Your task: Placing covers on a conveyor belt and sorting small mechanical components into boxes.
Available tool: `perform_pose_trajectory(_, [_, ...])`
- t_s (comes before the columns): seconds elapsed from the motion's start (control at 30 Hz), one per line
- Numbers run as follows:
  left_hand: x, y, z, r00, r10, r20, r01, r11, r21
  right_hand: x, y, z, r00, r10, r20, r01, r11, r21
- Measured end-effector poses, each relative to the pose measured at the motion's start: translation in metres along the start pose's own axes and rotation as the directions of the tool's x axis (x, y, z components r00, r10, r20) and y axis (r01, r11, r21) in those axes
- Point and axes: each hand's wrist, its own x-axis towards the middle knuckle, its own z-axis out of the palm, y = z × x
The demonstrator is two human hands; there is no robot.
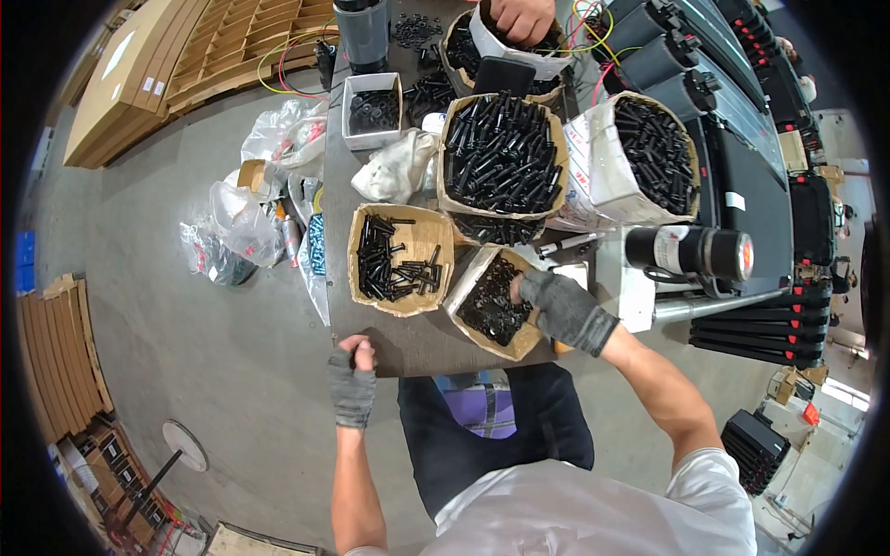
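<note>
My right hand, in a grey fingerless glove, reaches into a small cardboard box of small black ring-like parts. Its fingertips are drawn together among the parts; whatever they pinch is hidden. At the table's front edge, my left hand wears a matching glove and is curled closed, thumb against fingers. I cannot make out what it holds. Just beyond it sits an open cardboard box with loose black bolts. Behind both boxes, a fuller box is heaped with black bolts.
Another bolt-filled carton and a black cylindrical bottle stand at right. A white box of black parts and a crumpled white bag lie farther left. Across the table, another person's hand reaches into a box. Plastic bags litter the floor.
</note>
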Motion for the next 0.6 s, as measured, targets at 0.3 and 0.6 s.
perform_pose_trajectory(0.3, [0.090, 0.121, 0.008, 0.651, 0.578, 0.491, -0.747, 0.601, 0.284, 0.032, 0.005, 0.047, 0.988, -0.107, 0.107, 0.146, 0.862, -0.486])
perform_pose_trajectory(0.6, [0.117, 0.119, 0.063, 0.602, 0.192, 0.775, -0.776, 0.370, 0.511, 0.017, 0.031, 0.017, 0.918, -0.365, 0.156, 0.395, 0.882, -0.258])
